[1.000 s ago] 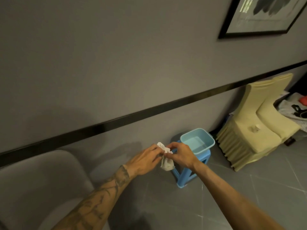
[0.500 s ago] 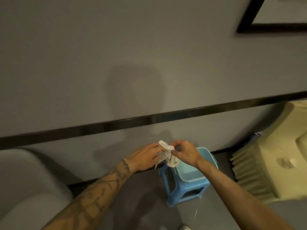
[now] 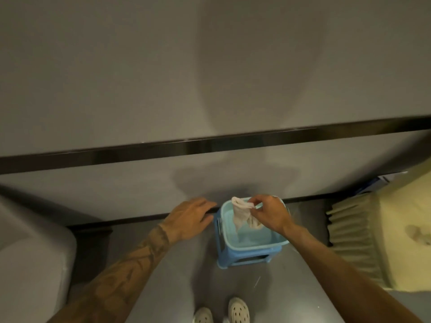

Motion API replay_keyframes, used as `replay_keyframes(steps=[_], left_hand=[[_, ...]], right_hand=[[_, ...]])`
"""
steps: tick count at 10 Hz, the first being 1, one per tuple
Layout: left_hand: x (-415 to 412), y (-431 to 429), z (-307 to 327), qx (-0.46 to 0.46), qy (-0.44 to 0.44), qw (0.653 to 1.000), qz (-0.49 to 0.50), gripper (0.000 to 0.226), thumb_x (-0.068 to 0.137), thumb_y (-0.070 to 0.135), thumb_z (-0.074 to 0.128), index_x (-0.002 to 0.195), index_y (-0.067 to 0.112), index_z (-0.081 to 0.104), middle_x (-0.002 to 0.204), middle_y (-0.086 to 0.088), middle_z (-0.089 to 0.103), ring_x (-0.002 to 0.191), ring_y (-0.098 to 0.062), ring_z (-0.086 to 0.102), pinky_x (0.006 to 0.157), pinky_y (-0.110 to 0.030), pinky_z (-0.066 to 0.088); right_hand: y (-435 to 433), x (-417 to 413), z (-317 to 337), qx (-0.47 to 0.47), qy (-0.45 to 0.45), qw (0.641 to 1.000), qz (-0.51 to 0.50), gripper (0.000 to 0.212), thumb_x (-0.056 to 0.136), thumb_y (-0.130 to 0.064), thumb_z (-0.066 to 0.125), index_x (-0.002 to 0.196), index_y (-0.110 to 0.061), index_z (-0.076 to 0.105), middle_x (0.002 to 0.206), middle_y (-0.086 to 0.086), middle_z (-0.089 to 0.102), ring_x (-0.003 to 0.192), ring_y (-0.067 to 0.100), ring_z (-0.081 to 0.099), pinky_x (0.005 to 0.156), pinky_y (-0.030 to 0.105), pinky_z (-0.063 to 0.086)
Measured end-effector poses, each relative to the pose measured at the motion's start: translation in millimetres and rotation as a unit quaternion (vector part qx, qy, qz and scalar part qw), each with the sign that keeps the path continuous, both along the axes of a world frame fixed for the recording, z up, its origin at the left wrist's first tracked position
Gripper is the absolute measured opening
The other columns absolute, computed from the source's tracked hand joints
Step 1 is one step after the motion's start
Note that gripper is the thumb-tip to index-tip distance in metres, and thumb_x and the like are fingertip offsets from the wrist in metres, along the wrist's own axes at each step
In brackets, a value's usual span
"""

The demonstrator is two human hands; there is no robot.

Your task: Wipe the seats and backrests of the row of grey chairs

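The person's left hand (image 3: pixel 190 217) hangs loose and holds nothing, its fingers relaxed just beside the left rim of the basin (image 3: pixel 256 245). The right hand (image 3: pixel 271 214) pinches the pale cloth (image 3: pixel 241 215) by its top, and the cloth dangles into the basin. The light-blue basin fills the top of a blue stool (image 3: pixel 245 261) on the floor and seems to hold shallow water, though I can't be sure. One grey chair (image 3: pixel 35 252) shows at the left, well apart. I'd judge this a rinse, with wiping left to do.
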State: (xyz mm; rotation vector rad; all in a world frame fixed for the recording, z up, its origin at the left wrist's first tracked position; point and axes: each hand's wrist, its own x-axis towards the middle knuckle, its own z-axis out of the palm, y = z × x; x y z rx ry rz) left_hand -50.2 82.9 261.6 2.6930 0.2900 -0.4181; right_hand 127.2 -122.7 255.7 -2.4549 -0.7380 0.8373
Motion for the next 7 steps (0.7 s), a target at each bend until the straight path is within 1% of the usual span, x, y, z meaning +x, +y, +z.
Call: replay_keyframes(steps=[1, 2, 3, 4, 5, 6, 7], left_hand=[[3, 1, -52, 0.012, 0.024, 0.999, 0.023, 0.052, 0.111, 0.041, 0.042, 0.159, 0.023, 0.039, 0.158, -0.002, 0.045, 0.140, -0.024, 0.048, 0.115, -0.033, 0.035], [-2, -1, -114, 0.006, 0.033, 0.998, 0.060, 0.052, 0.111, 0.039, 0.043, 0.160, 0.023, 0.038, 0.161, -0.002, 0.042, 0.145, -0.022, 0.044, 0.118, -0.031, 0.030], [-12, -2, -175, -0.002, 0.066, 0.995, 0.070, 0.052, 0.110, 0.037, 0.044, 0.160, 0.024, 0.038, 0.164, -0.003, 0.040, 0.148, -0.022, 0.041, 0.121, -0.030, 0.028], [-18, 0, -229, -0.008, 0.081, 0.994, 0.072, 0.050, 0.110, 0.036, 0.045, 0.157, 0.021, 0.043, 0.161, -0.004, 0.044, 0.145, -0.024, 0.045, 0.120, -0.032, 0.030], [-19, -1, -267, -0.024, 0.085, 0.993, 0.076, 0.050, 0.110, 0.036, 0.045, 0.158, 0.022, 0.042, 0.159, -0.002, 0.045, 0.142, -0.023, 0.046, 0.119, -0.034, 0.031], [-18, -6, -287, -0.030, 0.083, 0.994, 0.072, 0.050, 0.110, 0.036, 0.044, 0.158, 0.023, 0.040, 0.157, -0.001, 0.046, 0.139, -0.022, 0.047, 0.117, -0.034, 0.034], [-13, -12, -283, -0.024, 0.076, 0.994, 0.068, 0.051, 0.110, 0.037, 0.043, 0.159, 0.023, 0.040, 0.158, -0.002, 0.045, 0.140, -0.022, 0.046, 0.117, -0.034, 0.033]], right_hand=[[-2, 18, -57, -0.019, 0.002, 1.000, 0.003, 0.013, 0.088, -0.016, 0.072, 0.099, -0.022, 0.076, 0.099, 0.002, 0.076, 0.091, 0.021, 0.073, 0.082, 0.031, 0.056], [2, 29, -124, -0.046, 0.000, 0.999, 0.028, 0.017, 0.091, -0.017, 0.070, 0.107, -0.019, 0.075, 0.110, 0.006, 0.073, 0.098, 0.025, 0.072, 0.089, 0.036, 0.057], [12, 36, -193, -0.045, -0.018, 0.998, 0.042, 0.020, 0.093, -0.016, 0.067, 0.111, -0.019, 0.074, 0.114, 0.007, 0.069, 0.102, 0.028, 0.069, 0.089, 0.036, 0.053], [25, 36, -251, -0.040, -0.028, 0.998, 0.041, 0.025, 0.092, -0.008, 0.065, 0.114, -0.015, 0.074, 0.116, 0.010, 0.067, 0.103, 0.033, 0.068, 0.089, 0.037, 0.052], [26, 29, -298, -0.061, -0.023, 0.996, 0.054, 0.032, 0.092, -0.005, 0.063, 0.121, -0.017, 0.071, 0.128, 0.006, 0.062, 0.111, 0.033, 0.065, 0.097, 0.038, 0.051], [15, 15, -328, -0.139, 0.053, 0.982, 0.115, 0.046, 0.089, -0.006, 0.066, 0.133, -0.021, 0.063, 0.141, 0.004, 0.053, 0.128, 0.030, 0.056, 0.110, 0.037, 0.045], [3, 12, -334, -0.161, 0.093, 0.973, 0.133, 0.055, 0.093, -0.010, 0.064, 0.145, -0.020, 0.053, 0.152, 0.007, 0.046, 0.140, 0.030, 0.047, 0.118, 0.039, 0.037]])
